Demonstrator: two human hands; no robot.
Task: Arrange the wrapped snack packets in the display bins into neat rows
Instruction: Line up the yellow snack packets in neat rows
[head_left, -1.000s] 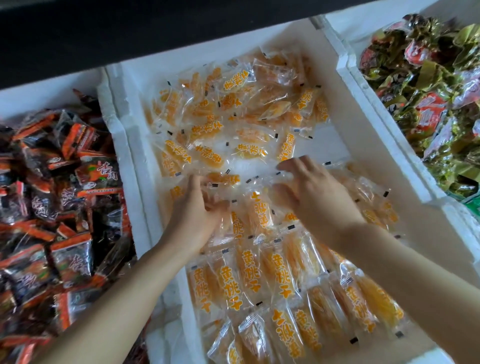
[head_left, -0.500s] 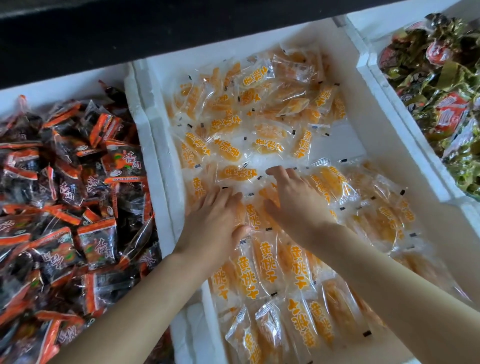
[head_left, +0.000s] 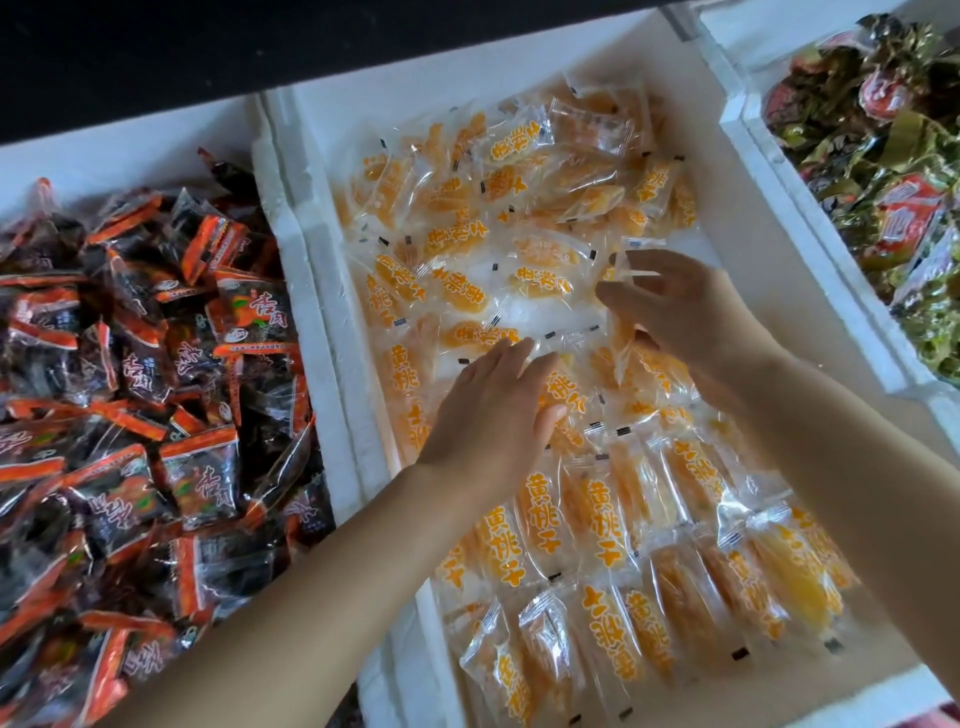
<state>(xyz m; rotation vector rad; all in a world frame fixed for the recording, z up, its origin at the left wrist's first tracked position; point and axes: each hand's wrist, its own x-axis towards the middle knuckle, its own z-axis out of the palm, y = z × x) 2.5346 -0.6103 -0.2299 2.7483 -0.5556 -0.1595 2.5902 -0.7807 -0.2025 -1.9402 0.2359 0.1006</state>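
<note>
A white foam bin (head_left: 737, 208) in the middle holds many clear packets with orange lettering. Those at the near end (head_left: 602, 525) lie side by side in rows; those at the far end (head_left: 514, 182) lie in a loose heap. My left hand (head_left: 493, 415) lies flat, fingers straight, on packets at the middle of the bin. My right hand (head_left: 680, 317) is raised just right of it and pinches one clear packet (head_left: 626, 296) between thumb and fingers, the packet hanging roughly upright.
The left bin (head_left: 130, 150) is heaped with black and orange packets (head_left: 130, 389). The right bin (head_left: 810, 249) holds green and red wrapped snacks (head_left: 883, 156). Thick white foam walls separate the bins. A dark surface runs along the far edge.
My right hand has lifted off the rows and now pinches one packet above the bin. My left hand stays flat on the packets, shifted slightly. The camera moved left.
</note>
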